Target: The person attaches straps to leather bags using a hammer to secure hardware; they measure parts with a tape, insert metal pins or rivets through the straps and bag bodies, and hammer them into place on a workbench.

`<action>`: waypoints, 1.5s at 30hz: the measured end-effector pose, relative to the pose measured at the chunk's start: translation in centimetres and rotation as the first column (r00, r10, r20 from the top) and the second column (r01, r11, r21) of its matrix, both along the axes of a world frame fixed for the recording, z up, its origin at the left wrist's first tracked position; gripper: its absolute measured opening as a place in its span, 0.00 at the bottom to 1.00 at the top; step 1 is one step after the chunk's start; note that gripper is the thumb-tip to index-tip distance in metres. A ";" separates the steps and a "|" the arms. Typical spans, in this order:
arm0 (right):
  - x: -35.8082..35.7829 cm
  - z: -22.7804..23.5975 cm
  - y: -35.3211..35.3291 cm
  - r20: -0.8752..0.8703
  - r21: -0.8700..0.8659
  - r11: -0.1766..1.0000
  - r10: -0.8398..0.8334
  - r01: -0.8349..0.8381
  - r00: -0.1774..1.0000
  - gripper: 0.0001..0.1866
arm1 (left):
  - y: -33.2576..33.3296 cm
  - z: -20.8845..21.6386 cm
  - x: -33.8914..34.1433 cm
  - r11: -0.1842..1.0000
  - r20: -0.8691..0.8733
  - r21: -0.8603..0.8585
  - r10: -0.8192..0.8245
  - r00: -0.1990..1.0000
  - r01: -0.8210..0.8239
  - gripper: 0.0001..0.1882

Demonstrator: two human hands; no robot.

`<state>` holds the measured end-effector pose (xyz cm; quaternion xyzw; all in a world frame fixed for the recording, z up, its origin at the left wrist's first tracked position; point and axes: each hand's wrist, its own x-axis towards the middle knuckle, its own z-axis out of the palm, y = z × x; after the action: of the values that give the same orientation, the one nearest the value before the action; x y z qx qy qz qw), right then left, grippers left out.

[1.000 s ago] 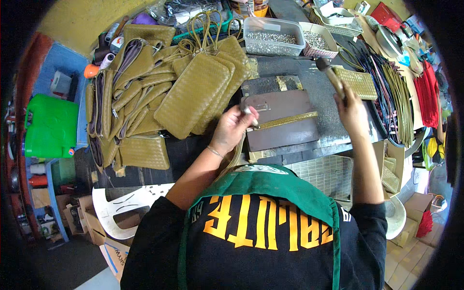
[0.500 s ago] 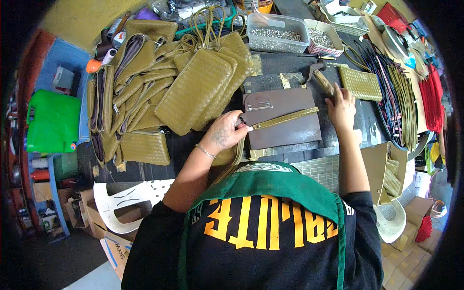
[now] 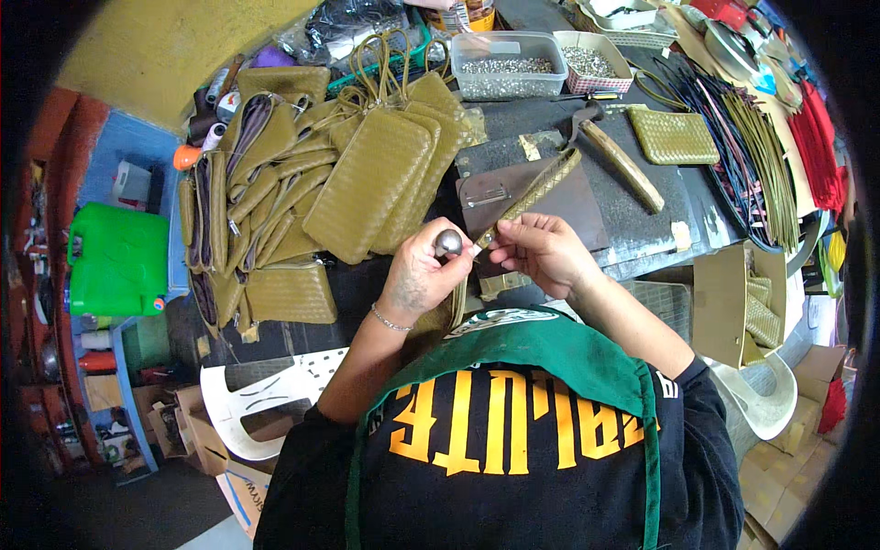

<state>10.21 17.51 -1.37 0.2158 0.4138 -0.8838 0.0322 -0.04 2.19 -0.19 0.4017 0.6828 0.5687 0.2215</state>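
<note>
While the right hand [image 3: 545,252] pinches the near end of an olive woven strap [image 3: 541,194] between its thumb and fingers, the left hand [image 3: 417,270] has its fingers wrapped round a metal tool [image 3: 448,244] whose rounded silver end faces up. The two hands are just beside each other, by the near edge of the surface [image 3: 522,117]. From them the strap slants away to the right over a dark brown board [image 3: 582,220], its far end near the head of a wood-handled hammer [image 3: 621,165]. That hammer lies right of the board, apart from both hands. A single woven pouch [image 3: 674,135] rests toward the right edge, beside a bunch of cords [image 3: 738,151]. Near the far edge stand a clear tub [image 3: 511,89] and a patterned box [image 3: 605,85], both holding small metal pieces. Many olive pouches [image 3: 371,188] are heaped toward the left edge.
</note>
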 end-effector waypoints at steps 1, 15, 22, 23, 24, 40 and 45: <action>-0.1 0.0 -0.2 0.007 -0.017 0.999 -0.027 0.028 1.000 0.07 | 0.0 0.1 0.0 1.000 -0.032 -0.008 0.012 0.999 -0.012 0.05; -0.4 -0.1 -1.3 -0.031 0.009 0.991 -0.132 0.133 0.991 0.06 | 0.1 -1.1 0.5 0.991 -0.032 0.118 0.074 0.997 -0.070 0.05; -0.6 0.0 -1.2 -0.015 -0.092 0.984 -0.155 0.153 0.988 0.07 | 0.1 -1.7 0.6 0.974 0.056 0.179 0.129 0.990 -0.137 0.04; -0.7 0.1 -1.1 -0.017 -0.104 0.983 -0.154 0.151 0.988 0.07 | 0.2 -1.6 0.6 0.972 0.035 0.182 0.147 0.988 -0.151 0.04; -0.7 0.1 -1.2 -0.019 -0.103 0.983 -0.154 0.152 0.988 0.07 | 0.1 -1.7 0.5 0.972 0.034 0.183 0.147 0.989 -0.150 0.04; -0.4 -0.8 -1.7 -0.150 -0.077 0.996 -0.061 0.050 0.987 0.05 | 0.8 1.8 1.6 0.994 -0.797 0.055 0.102 0.596 -0.098 0.09; -0.4 -0.8 -1.6 -0.171 -0.107 0.993 -0.065 0.047 0.983 0.06 | 0.8 1.7 1.7 0.993 -0.813 0.069 0.114 0.572 -0.099 0.09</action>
<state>9.81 15.90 -2.19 0.1475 0.3627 -0.9200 -0.0181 1.68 2.97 1.56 0.5778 0.7264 0.3386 -0.1544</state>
